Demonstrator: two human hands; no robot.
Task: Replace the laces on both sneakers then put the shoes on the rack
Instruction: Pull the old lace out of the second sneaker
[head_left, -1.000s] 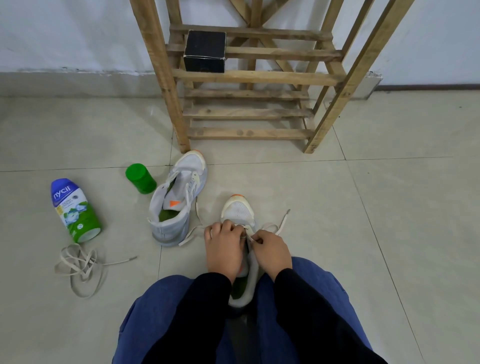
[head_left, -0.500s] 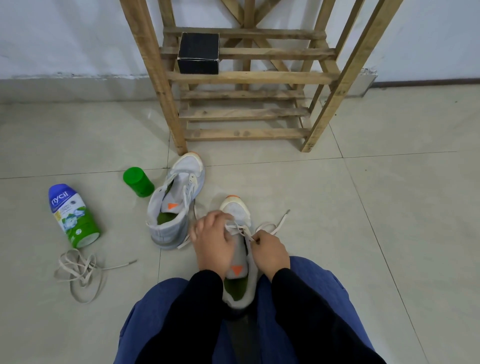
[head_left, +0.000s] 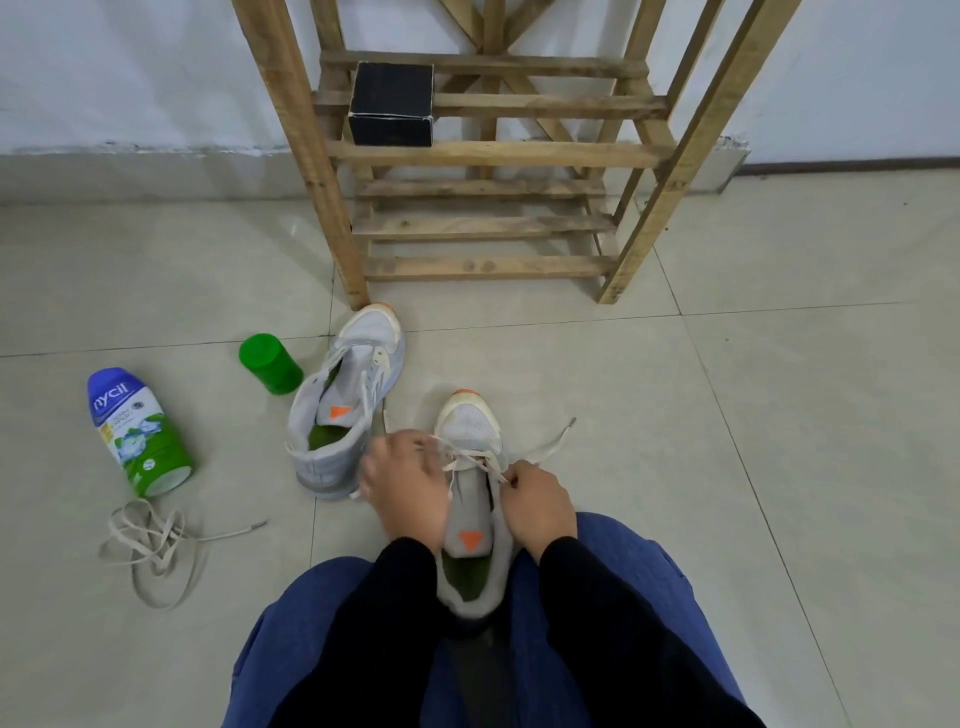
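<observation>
Head view, 2 grey sneakers on tile: near sneaker between the person's knees, far sneaker left of it, toe just beside a leg of the wooden rack; right hand pinches the threaded lace; left hand is blurred, so I cannot tell its grip. Further left: 1 loose lace, 1 green cap, 1 bottle reading "nycil".

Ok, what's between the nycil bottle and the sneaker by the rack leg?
A green cylindrical container on the floor, nearer that sneaker than the bottle. The head view shows it.
</observation>
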